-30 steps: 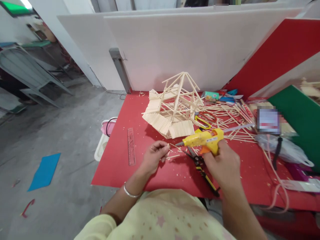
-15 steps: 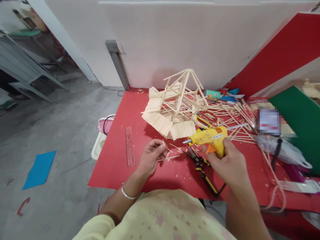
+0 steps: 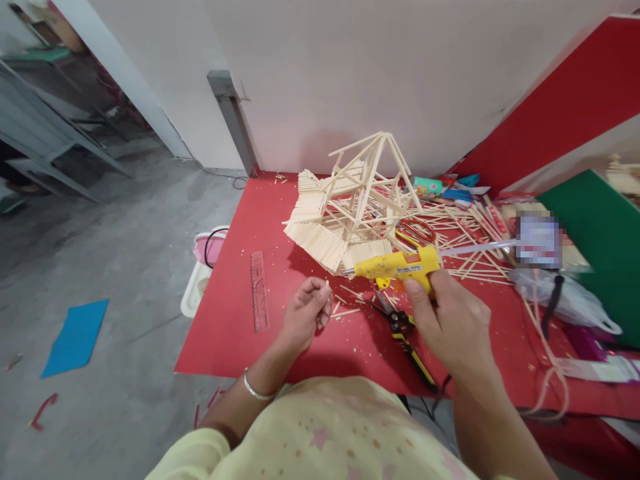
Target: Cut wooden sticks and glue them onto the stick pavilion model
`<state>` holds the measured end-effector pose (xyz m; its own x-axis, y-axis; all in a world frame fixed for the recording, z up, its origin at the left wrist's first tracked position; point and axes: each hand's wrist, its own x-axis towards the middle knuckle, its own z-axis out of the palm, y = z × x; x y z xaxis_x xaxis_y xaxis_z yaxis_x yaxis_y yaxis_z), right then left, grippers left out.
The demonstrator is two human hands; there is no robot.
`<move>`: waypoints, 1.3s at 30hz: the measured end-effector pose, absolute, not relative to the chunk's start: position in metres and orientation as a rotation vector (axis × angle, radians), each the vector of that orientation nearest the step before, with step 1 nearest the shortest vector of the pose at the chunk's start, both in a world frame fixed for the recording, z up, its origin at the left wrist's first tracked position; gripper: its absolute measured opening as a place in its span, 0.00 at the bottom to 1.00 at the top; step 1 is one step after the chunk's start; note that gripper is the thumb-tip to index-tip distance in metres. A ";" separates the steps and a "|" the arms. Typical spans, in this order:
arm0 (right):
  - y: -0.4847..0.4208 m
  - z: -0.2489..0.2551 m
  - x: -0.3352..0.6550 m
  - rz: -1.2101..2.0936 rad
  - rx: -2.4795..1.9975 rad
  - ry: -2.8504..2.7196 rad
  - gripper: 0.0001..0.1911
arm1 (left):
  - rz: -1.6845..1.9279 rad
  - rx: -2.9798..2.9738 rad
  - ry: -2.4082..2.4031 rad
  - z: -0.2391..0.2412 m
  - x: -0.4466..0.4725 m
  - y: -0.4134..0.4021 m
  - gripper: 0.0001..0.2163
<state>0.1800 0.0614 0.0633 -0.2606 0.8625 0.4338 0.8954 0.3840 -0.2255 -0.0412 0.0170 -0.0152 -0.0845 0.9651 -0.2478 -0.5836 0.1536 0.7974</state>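
My right hand (image 3: 447, 320) grips a yellow glue gun (image 3: 397, 265) by its handle, its nozzle pointing left toward the front edge of a wooden stick house model (image 3: 350, 207). My left hand (image 3: 305, 310) is closed in a pinch on a short thin wooden stick, just above the red table (image 3: 240, 340). Short stick pieces (image 3: 345, 308) lie between my hands. Black and yellow cutters (image 3: 405, 337) lie under my right hand.
A clear ruler (image 3: 259, 290) lies left of my left hand. Scissors (image 3: 415, 233) and several long sticks (image 3: 465, 247) lie right of the model. A plastic bag (image 3: 565, 293), green board (image 3: 600, 247), red board and white wall panels bound the table. A white tub (image 3: 200, 280) stands on the floor.
The glue gun has swung left and levelled, its nozzle now close to the model's front edge. My left hand has stayed nearly in place, still pinching the stick.
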 end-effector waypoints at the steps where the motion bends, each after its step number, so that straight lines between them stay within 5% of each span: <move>1: 0.061 0.064 0.180 -0.129 -1.494 -2.177 0.19 | 1.391 0.527 0.948 -0.016 -0.041 0.017 0.16; 39: 0.055 0.069 0.198 -0.198 -1.309 -2.251 0.12 | 1.301 0.406 0.811 -0.006 -0.041 0.023 0.16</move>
<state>0.1980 0.0548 0.0694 -0.3950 0.7663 0.5068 0.8431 0.5215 -0.1314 -0.0415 0.0227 -0.0059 0.0514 0.9530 -0.2985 -0.6875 0.2505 0.6816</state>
